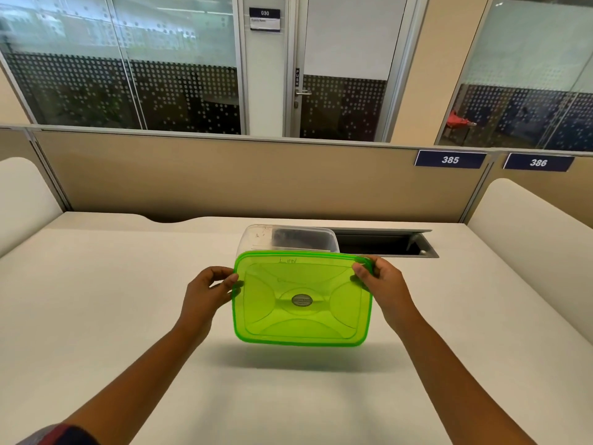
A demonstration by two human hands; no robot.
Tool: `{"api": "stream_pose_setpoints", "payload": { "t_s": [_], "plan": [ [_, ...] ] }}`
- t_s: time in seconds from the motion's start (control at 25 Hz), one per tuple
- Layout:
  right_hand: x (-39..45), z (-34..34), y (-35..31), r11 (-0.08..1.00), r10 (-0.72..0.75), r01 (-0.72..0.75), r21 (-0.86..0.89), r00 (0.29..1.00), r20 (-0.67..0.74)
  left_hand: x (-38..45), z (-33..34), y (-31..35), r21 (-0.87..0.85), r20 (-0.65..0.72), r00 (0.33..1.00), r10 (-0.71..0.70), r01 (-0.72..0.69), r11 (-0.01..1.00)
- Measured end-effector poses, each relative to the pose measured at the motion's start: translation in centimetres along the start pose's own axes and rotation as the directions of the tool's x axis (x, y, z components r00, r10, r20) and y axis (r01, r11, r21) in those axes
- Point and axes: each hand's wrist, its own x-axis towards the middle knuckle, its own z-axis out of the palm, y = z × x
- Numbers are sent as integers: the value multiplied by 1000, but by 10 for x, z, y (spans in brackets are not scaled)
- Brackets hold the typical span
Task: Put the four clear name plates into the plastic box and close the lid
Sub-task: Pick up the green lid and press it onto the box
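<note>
Both hands hold a translucent green lid (pixel 303 300) up above the white desk (pixel 96 300), its top face tilted toward the camera and its far edge raised. The left hand (pixel 205 292) pinches the lid's left rim near the upper corner, thumb on the top face and fingers curled behind; the right hand (pixel 383 284) grips the upper right corner in the same way, thumb (pixel 361 271) lying on the green surface. The lid casts a greenish shadow on the desk just under its near edge. It carries a moulded pattern with a small oval label at its centre and a handwritten scrawl near the far edge. Directly behind the lid stands the clear plastic box (pixel 288 240), resting on the desk with its mouth open; only its far half shows above the lid's edge. Something dark lies inside it, and pale flat edges show along its left wall, but the box's cloudy walls and the lid in front make it hard to tell whether these are the name plates or how many there are. To the right of the box, a rectangular cable slot (pixel 385 244) is sunk into the desk, its flap propped open. A beige partition (pixel 224 178) closes the desk's far side, bearing number plates (pixel 450 159) reading 385 and 386.
</note>
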Motion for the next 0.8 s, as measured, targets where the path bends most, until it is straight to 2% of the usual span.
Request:
{"api": "stream_pose_setpoints", "payload": {
  "t_s": [0.12,0.24,0.36,0.48,0.6,0.8],
  "plan": [
    [16,5,0,997,36,-33,72,998,-50,20,8,7,90,-72,997,35,-28,996],
    [44,11,-3,999,16,-18,-31,999,-47,45,16,14,176,-123,990,69,-47,983],
    [88,21,-3,991,67,-83,-105,986,-150,71,29,20,261,-107,991,84,-53,964],
    [127,31,-7,977,194,-211,-41,946,-258,98,43,23,354,-151,977,150,-88,931],
    [155,39,4,980,196,-201,2,955,-223,128,46,18,431,-207,966,153,-51,901],
    [175,51,33,936,55,-122,-330,977,-204,161,44,-3,547,-244,958,148,10,837]
  ]
}}
